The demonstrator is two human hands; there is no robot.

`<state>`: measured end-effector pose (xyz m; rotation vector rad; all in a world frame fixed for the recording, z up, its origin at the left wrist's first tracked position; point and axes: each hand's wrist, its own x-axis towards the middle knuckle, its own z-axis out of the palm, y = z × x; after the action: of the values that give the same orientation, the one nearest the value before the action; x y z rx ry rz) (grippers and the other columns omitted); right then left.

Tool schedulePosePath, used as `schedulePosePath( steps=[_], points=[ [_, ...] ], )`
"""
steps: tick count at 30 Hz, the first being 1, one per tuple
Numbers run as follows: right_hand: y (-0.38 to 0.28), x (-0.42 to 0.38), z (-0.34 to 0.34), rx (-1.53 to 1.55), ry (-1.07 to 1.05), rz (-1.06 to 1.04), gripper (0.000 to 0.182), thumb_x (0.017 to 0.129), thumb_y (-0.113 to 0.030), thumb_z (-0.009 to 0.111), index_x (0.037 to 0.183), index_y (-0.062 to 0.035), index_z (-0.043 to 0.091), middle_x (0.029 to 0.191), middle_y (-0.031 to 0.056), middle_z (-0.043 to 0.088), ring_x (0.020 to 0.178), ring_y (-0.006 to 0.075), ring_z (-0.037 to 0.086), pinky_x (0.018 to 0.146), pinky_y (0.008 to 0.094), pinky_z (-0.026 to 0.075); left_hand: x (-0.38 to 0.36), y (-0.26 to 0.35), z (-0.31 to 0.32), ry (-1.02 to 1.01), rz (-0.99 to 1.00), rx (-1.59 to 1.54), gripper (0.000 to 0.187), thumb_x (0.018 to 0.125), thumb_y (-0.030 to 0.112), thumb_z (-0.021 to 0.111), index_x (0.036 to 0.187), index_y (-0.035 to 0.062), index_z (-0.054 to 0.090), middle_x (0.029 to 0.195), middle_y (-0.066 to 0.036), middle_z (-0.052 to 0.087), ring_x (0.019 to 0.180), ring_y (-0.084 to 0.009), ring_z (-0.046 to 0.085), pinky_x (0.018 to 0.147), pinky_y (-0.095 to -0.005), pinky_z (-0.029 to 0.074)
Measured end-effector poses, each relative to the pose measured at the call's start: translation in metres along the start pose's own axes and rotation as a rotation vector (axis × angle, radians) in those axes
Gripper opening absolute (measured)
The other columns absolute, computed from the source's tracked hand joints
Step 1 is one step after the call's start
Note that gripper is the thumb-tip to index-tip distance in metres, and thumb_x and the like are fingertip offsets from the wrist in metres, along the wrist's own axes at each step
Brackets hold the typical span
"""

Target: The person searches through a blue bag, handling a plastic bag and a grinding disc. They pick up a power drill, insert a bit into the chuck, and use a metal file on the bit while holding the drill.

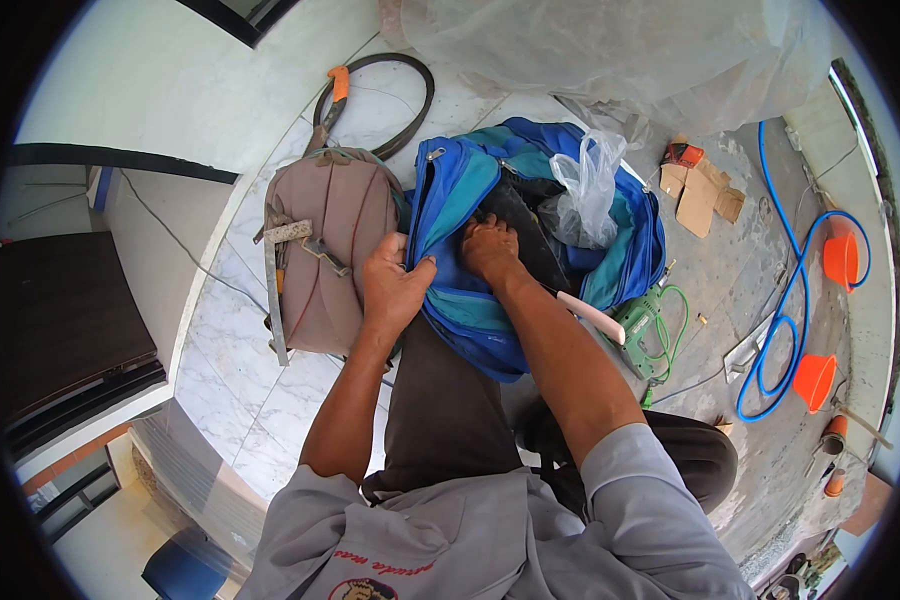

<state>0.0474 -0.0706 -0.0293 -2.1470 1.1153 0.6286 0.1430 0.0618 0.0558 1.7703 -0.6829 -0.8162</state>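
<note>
A blue and teal bag [454, 195] lies open in front of me, its dark inside showing. My left hand [394, 283] pinches the bag's near left edge between thumb and fingers. My right hand [490, 248] reaches into the opening, its fingertips against the dark material inside; whether they hold anything is hidden. A clear plastic bag [583, 195] rests on the right part of the opening. Touching the blue bag on the left is a brown backpack [332, 240], with a metal tool and straps lying on it.
A green power tool [640, 335] with its cord lies right of the bag. Farther right are a blue hose [796, 290], orange buckets [815, 382] and torn cardboard [703, 193]. Behind the backpack sits a coiled black strap with an orange handle [339, 84]. Plastic sheeting [610, 50] hangs at the top.
</note>
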Motion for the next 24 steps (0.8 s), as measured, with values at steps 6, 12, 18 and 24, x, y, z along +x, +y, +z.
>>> schedulePosePath(
  steps=[6, 12, 18, 24],
  points=[
    [0.012, -0.004, 0.007, 0.177, 0.04, -0.048, 0.057, 0.103, -0.037, 0.05, 0.147, -0.0013, 0.048, 0.153, 0.0229, 0.051, 0.147, 0.0356, 0.044, 0.117, 0.0552, 0.033, -0.004, 0.004, -0.006, 0.05, 0.01, 0.137, 0.014, 0.082, -0.001, 0.072, 0.094, -0.0034, 0.066, 0.082, -0.007, 0.071, 0.068, -0.0075, 0.061, 0.058, -0.0248, 0.046],
    [0.029, -0.017, -0.01, 0.405, -0.107, -0.133, 0.07, 0.097, -0.046, 0.064, 0.146, 0.0004, 0.047, 0.147, 0.0259, 0.056, 0.141, 0.0382, 0.05, 0.118, 0.0473, 0.036, -0.006, 0.0, -0.008, 0.032, -0.011, 0.064, 0.008, 0.085, -0.005, 0.069, 0.089, -0.0021, 0.063, 0.086, -0.01, 0.073, 0.076, -0.0089, 0.065, 0.067, -0.0248, 0.052],
    [0.053, -0.05, -0.002, 0.573, -0.046, -0.201, 0.072, 0.095, -0.045, 0.068, 0.142, 0.0061, 0.049, 0.141, 0.028, 0.06, 0.137, 0.042, 0.053, 0.116, 0.0444, 0.04, -0.004, -0.006, -0.006, 0.048, -0.007, 0.019, 0.013, 0.083, -0.002, 0.072, 0.094, -0.0049, 0.065, 0.084, -0.01, 0.072, 0.072, -0.0093, 0.063, 0.063, -0.0253, 0.049],
    [0.059, -0.11, -0.035, 0.386, -0.143, -0.267, 0.066, 0.092, -0.038, 0.073, 0.136, 0.0075, 0.053, 0.117, 0.0311, 0.069, 0.12, 0.0416, 0.064, 0.101, 0.0434, 0.05, -0.003, -0.012, -0.008, 0.028, 0.044, 0.062, 0.014, 0.082, -0.001, 0.072, 0.093, -0.0048, 0.065, 0.081, -0.009, 0.071, 0.069, -0.0087, 0.062, 0.059, -0.0257, 0.048]
  ],
)
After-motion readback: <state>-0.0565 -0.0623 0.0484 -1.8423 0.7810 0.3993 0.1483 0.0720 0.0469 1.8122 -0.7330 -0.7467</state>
